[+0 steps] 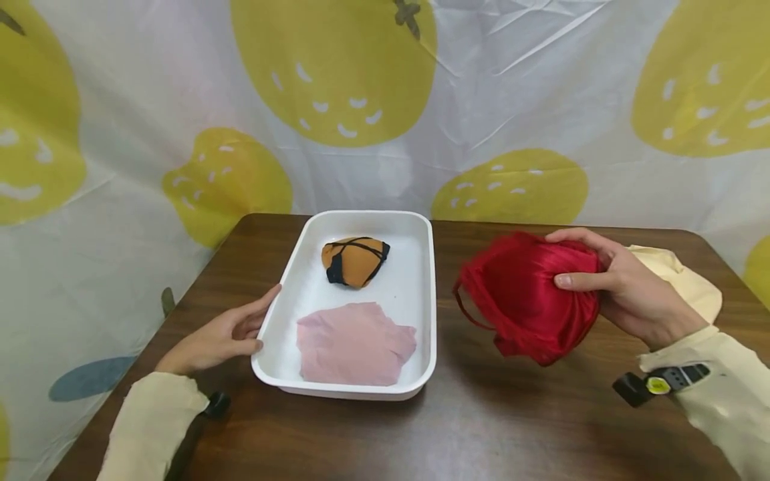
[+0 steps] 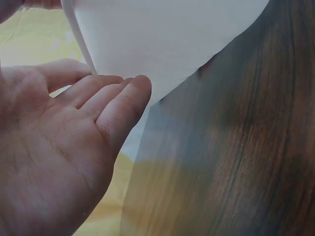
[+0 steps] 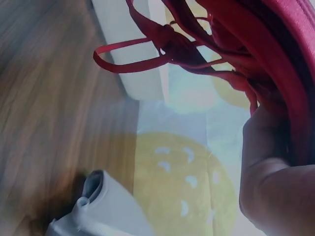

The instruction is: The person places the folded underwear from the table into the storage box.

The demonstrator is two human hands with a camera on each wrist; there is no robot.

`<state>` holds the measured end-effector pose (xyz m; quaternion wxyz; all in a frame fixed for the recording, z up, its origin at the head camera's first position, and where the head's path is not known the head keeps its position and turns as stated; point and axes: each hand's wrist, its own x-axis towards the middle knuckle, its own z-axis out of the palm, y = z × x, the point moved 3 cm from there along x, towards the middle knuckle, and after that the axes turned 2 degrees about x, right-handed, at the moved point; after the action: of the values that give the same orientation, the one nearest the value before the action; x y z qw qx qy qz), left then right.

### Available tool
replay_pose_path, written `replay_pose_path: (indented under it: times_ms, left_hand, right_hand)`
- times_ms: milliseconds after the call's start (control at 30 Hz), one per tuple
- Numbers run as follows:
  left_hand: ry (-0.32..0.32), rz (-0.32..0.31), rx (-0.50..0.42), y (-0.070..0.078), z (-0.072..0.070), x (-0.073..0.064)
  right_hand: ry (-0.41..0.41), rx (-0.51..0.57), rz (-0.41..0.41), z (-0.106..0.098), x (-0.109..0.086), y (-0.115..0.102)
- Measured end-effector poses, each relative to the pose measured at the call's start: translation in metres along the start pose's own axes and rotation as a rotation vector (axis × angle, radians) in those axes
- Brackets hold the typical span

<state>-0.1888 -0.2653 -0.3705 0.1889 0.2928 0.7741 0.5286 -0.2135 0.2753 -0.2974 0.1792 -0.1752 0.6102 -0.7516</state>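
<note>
A red satin bra (image 1: 535, 294) is held up above the table's right half. My right hand (image 1: 625, 287) grips it at its right side, thumb in front and fingers behind. In the right wrist view its thin straps (image 3: 182, 49) dangle loose. My left hand (image 1: 219, 334) touches the left side of a white tray (image 1: 426, 321), thumb and fingertips at the rim. The left wrist view shows those fingers extended against the tray's outer wall (image 2: 157, 39). Inside the tray lie a folded orange garment with black straps (image 1: 357, 264) and, nearer me, a folded pink garment (image 1: 355, 344).
A cream-coloured cloth item (image 1: 680, 274) lies on the table behind my right hand, partly hidden by it. The dark wooden table (image 1: 469, 427) carries everything. A curtain with a yellow fruit print (image 1: 385, 180) hangs right behind the table's far edge.
</note>
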Motion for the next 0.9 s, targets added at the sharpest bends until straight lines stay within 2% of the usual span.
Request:
replay_pose_path:
  times_ms: [233, 467, 900]
  left_hand:
    - [0.007, -0.016, 0.012, -0.001, 0.001, 0.000]
    - [-0.001, -0.013, -0.009, 0.000, 0.002, 0.001]
    - [-0.011, 0.005, -0.012, 0.000, 0.001, 0.001]
  right_hand:
    - [0.088, -0.001, 0.006, 0.012, 0.013, -0.008]
    - [0.109, 0.146, -0.063, 0.026, 0.028, -0.007]
    - [0.185, 0.262, -0.109, 0.058, 0.059, -0.016]
